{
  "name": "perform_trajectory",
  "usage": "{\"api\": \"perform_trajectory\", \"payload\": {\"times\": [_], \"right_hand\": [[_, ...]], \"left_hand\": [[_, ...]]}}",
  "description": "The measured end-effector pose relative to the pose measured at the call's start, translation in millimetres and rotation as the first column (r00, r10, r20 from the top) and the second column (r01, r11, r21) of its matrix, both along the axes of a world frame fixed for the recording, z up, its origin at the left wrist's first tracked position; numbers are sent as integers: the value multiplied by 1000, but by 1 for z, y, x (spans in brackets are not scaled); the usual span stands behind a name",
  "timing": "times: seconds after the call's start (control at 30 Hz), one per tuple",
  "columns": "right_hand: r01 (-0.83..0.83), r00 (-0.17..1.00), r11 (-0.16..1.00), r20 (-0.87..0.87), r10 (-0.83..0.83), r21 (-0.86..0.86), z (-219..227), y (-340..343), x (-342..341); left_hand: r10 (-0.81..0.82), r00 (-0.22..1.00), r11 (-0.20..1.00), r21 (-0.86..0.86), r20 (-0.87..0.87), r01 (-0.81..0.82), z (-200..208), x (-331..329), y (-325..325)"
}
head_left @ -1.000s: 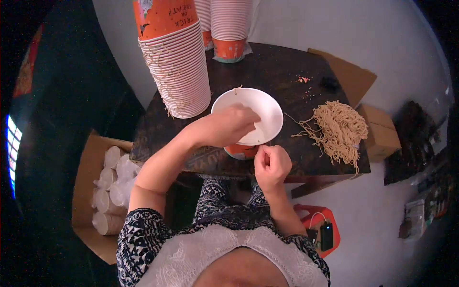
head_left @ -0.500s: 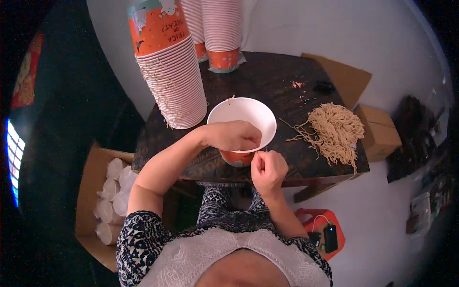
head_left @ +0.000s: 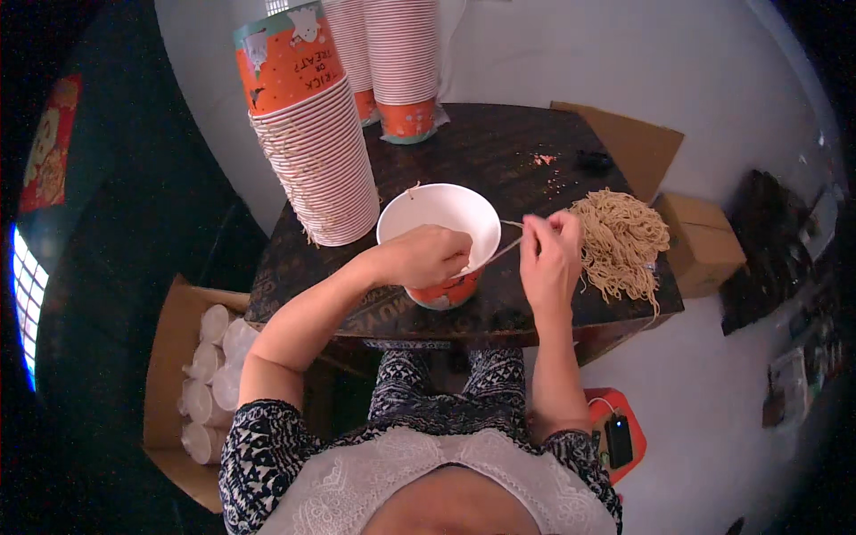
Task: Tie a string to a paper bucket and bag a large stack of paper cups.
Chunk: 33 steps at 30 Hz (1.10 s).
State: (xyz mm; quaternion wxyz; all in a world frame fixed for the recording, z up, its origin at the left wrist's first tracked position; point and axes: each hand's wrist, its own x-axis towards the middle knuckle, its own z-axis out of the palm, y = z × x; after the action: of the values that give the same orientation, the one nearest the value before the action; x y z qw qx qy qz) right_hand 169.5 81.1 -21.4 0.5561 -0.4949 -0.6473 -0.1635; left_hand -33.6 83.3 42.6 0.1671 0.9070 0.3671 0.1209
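Hands point(head_left: 428, 257) point(head_left: 548, 259) flank bowl point(head_left: 439, 234) near table point(head_left: 499, 160) edge.

Your left hand point(head_left: 426, 256) covers the near rim of the white bowl point(head_left: 441, 214), so you cannot tell how its fingers grip there, and the bowl's orange outside shows only as a sliver below that hand. Whatever thin thing your right hand point(head_left: 548, 259) pinches is too blurred to name, and the hand hides the near edge of the noodle pile point(head_left: 624, 236) beside it. Beyond both hands, the cup stacks point(head_left: 308, 134) run off the top edge.
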Motion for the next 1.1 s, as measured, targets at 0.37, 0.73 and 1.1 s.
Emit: {"api": "perform_trajectory", "payload": {"times": [0.37,0.73,1.1], "right_hand": [[-919,190,380,-728,659,104,31,4,-33],[-668,679,744,-415,606,-8,7,-2,-36],[-629,715,778,-383,584,12,3,-2,-35]], "left_hand": [[128,966,992,-44,223,-122,-2,-1,-8],[206,919,962,-241,337,-127,3,-7,-11],[16,980,989,-144,197,13,0,-6,-12]]}}
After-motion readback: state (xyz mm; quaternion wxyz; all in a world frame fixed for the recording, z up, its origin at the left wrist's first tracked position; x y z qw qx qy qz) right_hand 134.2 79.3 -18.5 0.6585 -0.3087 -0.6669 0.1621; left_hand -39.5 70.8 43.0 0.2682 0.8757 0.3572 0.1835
